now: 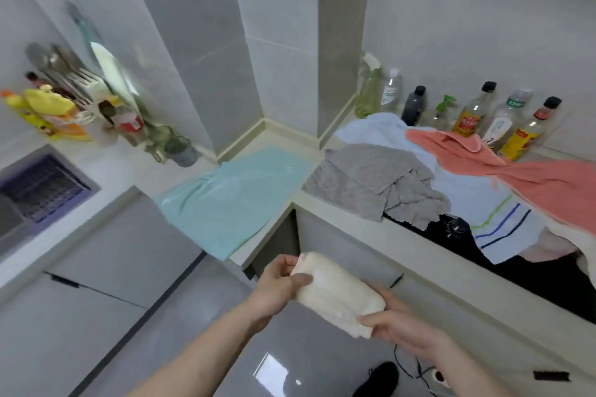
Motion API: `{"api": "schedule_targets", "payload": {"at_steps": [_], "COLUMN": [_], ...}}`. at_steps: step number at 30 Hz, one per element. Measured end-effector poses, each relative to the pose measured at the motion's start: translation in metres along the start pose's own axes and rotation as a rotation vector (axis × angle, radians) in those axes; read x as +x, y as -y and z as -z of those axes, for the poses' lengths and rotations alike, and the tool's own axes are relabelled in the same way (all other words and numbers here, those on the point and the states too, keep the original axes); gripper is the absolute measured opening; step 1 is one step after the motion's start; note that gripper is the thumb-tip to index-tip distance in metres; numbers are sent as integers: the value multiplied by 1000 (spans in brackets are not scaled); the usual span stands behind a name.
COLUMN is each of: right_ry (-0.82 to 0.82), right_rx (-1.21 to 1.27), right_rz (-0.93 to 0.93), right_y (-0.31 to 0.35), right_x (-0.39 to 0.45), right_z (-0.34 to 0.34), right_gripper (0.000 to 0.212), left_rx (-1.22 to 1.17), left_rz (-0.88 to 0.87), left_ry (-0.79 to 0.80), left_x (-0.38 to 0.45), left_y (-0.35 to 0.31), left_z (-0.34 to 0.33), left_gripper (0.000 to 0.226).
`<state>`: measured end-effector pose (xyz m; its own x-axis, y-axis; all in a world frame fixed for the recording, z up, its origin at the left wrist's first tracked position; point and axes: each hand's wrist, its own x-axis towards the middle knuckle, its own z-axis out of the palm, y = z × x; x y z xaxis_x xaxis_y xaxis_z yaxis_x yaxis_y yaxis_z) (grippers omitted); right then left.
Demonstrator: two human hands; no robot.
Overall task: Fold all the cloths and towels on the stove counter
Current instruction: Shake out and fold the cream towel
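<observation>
1. A cream cloth (338, 295), folded into a thick soft oblong, is held in the air in front of the counter (354, 219).
2. The left hand (277, 284) grips its far end; the right hand (395, 321) pinches its near corner.

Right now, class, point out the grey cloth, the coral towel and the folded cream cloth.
grey cloth (371, 177), head view, on its rumpled middle.
coral towel (548, 184), head view, on its flat spread part.
folded cream cloth (338, 293), head view, on its middle between the hands.

Cream cloth (338, 295) folded small, held off the counter. Teal towel (235, 196) flat in the corner. Grey cloth (371, 184), light-blue striped towel (477, 203), coral towel (532, 177) heaped unfolded, overlapping on the stove.
</observation>
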<state>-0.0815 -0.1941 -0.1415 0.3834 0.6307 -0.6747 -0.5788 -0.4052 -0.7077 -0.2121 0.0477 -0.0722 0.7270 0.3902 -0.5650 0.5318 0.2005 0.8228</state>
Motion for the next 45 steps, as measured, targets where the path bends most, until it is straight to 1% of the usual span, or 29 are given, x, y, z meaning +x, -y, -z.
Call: {"api": "schedule_targets", "payload": {"at_steps": [1, 3, 5, 6, 9, 11, 17, 20, 22, 25, 28, 33, 36, 38, 40, 42, 45], "right_ry": [46, 163, 279, 314, 423, 477, 604, 686, 737, 807, 854, 924, 951, 975, 1017, 1049, 1041], "right_rx": [-73, -228, -352, -402, -506, -585, -782, -856, -889, -937, -956, -918, -859, -874, -881, -894, -886], "right_rz": [10, 57, 113, 134, 189, 222, 285, 271, 260, 267, 257, 191, 135, 122, 116, 106, 94], "right_y": [10, 33, 55, 65, 88, 100, 126, 128, 127, 125, 128, 143, 150, 146, 138, 127, 110], "right_x": [2, 5, 6, 7, 12, 16, 37, 53, 67, 92, 120, 168, 189, 191, 189, 186, 185], "right_z": [-25, -77, -132, -159, -238, -285, -409, -460, -493, -543, -591, -673, -737, -779, -818, -855, -909], "right_gripper": [80, 74, 66, 64, 58, 51, 39, 35, 34, 38, 41, 52, 45, 46, 38, 31, 33], "left_rx": [-23, -72, -112, -123, -146, -165, -281, -369, -403, -437, -445, -492, -534, -585, -644, -700, -742], "left_rz": [-7, -32, -77, -103, -186, -222, -258, -250, -246, -226, -187, -166, -157, -127, -119, -102, -73], "left_ry": [-18, -61, -124, -167, -306, -400, -645, -752, -823, -909, -1013, -1204, -1322, -1404, -1485, -1543, -1588], "left_x": [-14, -43, -71, -85, -121, -142, -193, -211, -222, -236, -247, -256, -268, -282, -299, -317, -339], "left_y": [1, 4, 7, 8, 9, 13, 43, 63, 75, 93, 105, 111, 120, 131, 143, 156, 178], "left_z": [23, 68, 110, 131, 190, 228, 325, 360, 384, 423, 464, 530, 565, 581, 598, 617, 650], "left_gripper": [42, 49, 42, 37, 33, 25, 17, 19, 22, 22, 28, 22, 22, 22, 21, 22, 24]}}
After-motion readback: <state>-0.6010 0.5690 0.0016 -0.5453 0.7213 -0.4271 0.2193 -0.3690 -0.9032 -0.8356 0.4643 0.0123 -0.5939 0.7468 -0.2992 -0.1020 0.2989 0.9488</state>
